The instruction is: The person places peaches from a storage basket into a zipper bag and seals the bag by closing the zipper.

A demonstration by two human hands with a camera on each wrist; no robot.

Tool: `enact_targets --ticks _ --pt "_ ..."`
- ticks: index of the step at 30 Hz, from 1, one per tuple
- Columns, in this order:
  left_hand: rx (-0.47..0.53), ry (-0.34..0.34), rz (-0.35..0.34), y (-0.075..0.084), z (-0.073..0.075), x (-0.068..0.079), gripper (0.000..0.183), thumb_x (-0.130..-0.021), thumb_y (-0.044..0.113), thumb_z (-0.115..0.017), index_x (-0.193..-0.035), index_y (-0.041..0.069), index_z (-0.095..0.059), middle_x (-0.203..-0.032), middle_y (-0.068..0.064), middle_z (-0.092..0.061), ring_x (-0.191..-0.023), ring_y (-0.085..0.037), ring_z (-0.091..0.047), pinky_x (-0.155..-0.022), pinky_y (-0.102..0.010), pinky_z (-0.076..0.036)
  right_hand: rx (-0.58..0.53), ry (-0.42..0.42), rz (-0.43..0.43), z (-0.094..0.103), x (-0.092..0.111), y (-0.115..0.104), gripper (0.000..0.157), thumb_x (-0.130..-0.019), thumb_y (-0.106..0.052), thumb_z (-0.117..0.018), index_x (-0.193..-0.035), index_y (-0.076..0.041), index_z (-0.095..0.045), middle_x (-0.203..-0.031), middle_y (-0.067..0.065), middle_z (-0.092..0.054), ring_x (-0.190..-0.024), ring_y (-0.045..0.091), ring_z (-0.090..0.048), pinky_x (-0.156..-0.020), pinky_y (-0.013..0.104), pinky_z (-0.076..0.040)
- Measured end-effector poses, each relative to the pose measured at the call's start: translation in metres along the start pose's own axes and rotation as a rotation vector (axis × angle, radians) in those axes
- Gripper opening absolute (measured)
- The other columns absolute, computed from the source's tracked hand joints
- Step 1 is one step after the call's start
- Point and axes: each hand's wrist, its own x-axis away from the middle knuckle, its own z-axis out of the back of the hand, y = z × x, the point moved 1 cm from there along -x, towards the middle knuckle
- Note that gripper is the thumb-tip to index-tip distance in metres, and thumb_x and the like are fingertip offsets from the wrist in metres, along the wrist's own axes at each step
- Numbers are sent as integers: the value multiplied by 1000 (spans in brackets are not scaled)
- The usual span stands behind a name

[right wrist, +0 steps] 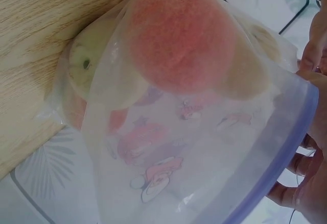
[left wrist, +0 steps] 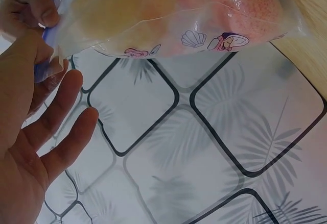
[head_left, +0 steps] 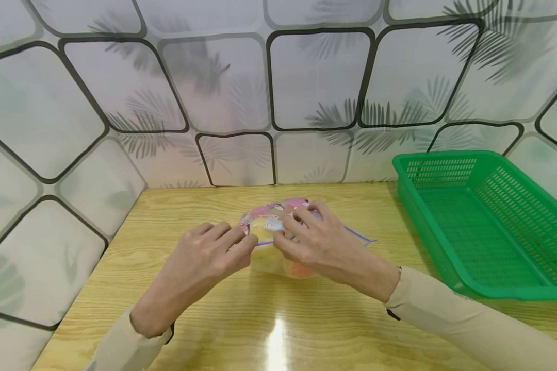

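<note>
A translucent zip bag [right wrist: 168, 157] printed with pink cartoon figures and shells sits on the wooden table, its purple zip strip [right wrist: 286, 152] running along the mouth. Inside are several round fruits, among them a pinkish-red peach [right wrist: 179, 38] and a pale yellow one [right wrist: 94, 60] with a stem dimple. My left hand [head_left: 215, 252] pinches the left end of the bag's mouth between thumb and forefinger; its other fingers [left wrist: 71, 142] spread away from the bag in the left wrist view. Farther along the strip, my right hand [head_left: 317, 245] pinches the zip edge, its fingers bent over it.
A green plastic basket [head_left: 445, 247] with slotted sides stands on the right of the table [head_left: 204, 330]. Behind the table rises a cloth [head_left: 317, 82] patterned with dark outlines and grey leaves, which also covers the left side.
</note>
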Motion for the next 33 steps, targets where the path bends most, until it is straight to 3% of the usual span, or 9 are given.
enact_targets --ticks 4,7,10,16,26,33 --pt "17 -50 20 0 2 3 26 -108 10 -37 -95 11 -59 -81 0 -59 -61 -14 -56 -47 -23 -44 -12 -3 -10 0 0 -1 12 -97 -18 -70 -106 -17 -63 -119 6 -72 -91 23 -62 -83 39 -56" --pt "41 -56 32 1 2 4 17 -106 8 -44 -98 11 -59 -83 -1 -61 -63 -16 -58 -49 -25 -46 -23 -1 -17 1 0 -1 12 -96 -19 -71 -107 -18 -64 -122 6 -72 -92 23 -62 -83 40 -56" --pt "51 -54 36 1 1 6 11 -103 6 -50 -99 11 -59 -84 -1 -62 -64 -16 -58 -50 -25 -46 -31 4 -20 1 1 -2 14 -95 -18 -72 -106 -18 -64 -122 7 -72 -92 23 -63 -84 40 -57" --pt "61 -35 42 0 0 8 26 -109 9 -37 -99 12 -61 -82 0 -62 -64 -16 -58 -52 -27 -50 -41 20 -30 2 2 -3 11 -94 -15 -71 -103 -18 -64 -122 8 -72 -93 23 -65 -84 40 -58" --pt "68 12 35 -1 -2 10 25 -109 9 -40 -100 12 -63 -80 1 -62 -66 -17 -62 -52 -28 -51 -42 38 -35 3 5 -3 13 -92 -16 -72 -100 -17 -63 -127 11 -71 -94 23 -66 -83 40 -58" --pt "85 -14 50 -1 -1 13 27 -112 13 -37 -104 12 -63 -84 0 -66 -72 -19 -66 -55 -31 -54 -31 32 -29 4 6 -4 13 -92 -19 -72 -102 -18 -63 -126 10 -72 -93 23 -65 -83 40 -56"
